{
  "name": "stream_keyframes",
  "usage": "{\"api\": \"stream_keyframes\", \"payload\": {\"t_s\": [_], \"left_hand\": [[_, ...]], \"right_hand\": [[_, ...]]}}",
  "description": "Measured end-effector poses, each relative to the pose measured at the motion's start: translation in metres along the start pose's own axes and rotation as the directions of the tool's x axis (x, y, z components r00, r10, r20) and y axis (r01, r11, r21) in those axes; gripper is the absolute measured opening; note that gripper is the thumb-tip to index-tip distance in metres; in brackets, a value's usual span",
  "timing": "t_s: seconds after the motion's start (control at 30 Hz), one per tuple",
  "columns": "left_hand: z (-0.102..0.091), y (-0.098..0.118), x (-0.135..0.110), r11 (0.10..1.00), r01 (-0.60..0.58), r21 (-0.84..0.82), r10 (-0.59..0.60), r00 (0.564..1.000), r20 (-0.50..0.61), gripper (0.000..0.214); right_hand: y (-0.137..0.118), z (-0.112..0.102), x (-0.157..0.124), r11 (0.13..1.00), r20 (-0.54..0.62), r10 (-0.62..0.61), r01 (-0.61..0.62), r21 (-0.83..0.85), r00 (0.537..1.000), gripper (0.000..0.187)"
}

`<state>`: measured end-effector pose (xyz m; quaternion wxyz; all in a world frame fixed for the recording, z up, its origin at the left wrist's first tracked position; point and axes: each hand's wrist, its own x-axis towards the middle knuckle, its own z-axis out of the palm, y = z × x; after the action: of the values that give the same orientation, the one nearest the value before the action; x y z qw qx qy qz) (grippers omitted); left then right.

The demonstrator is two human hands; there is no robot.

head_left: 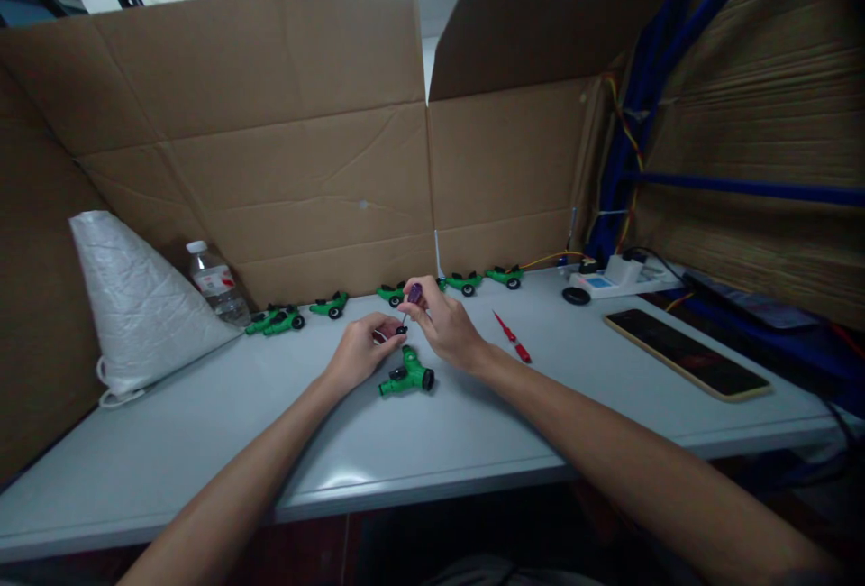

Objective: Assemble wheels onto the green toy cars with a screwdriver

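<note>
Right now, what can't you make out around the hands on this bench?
Head view only:
- What the left hand pinches: too small, covered by the hand itself.
- Tip of the purple screwdriver in the right hand: hidden between both hands.
- Label on the water bottle: too small to read.

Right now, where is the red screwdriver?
Head view: the red screwdriver lies on the table just right of the right hand, between it and the phone.

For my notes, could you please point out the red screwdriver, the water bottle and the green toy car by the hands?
red screwdriver (520,350): head view, its handle.
water bottle (214,281): head view, its label.
green toy car (414,377): head view, its body.
</note>
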<state>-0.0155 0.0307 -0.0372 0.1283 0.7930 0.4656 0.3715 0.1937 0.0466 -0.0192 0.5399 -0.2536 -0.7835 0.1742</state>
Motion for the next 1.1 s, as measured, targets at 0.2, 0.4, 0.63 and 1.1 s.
{"api": "stream_keyframes", "payload": {"t_s": [0.2,0.4,0.63,1.1], "left_hand": [[-0.0002,0.0033,0.0021,0.997,-0.057,0.05,0.059,0.998,-0.025,0.02],[0.0011,0.0035,0.0021,0.996,-0.057,0.063,0.058,0.998,-0.01,0.015],[0.0,0.0034,0.0007,0.993,-0.077,0.085,0.079,0.997,-0.023,0.015],[0.0,0.002,-0.0013,0.987,-0.096,0.127,0.1,0.995,-0.027,0.016]], "right_hand": [[-0.0004,0.0014,-0.0009,0.998,0.033,-0.034,0.036,-0.058,0.999,0.017],[-0.0006,0.0065,-0.0017,0.991,0.029,-0.09,0.092,-0.094,0.996,0.012],[0.0027,0.0074,-0.0009,0.989,-0.001,-0.1,0.099,-0.108,0.995,0.013],[-0.0022,0.0026,0.0012,1.0,-0.021,0.007,-0.007,-0.02,1.0,0.018]]}}
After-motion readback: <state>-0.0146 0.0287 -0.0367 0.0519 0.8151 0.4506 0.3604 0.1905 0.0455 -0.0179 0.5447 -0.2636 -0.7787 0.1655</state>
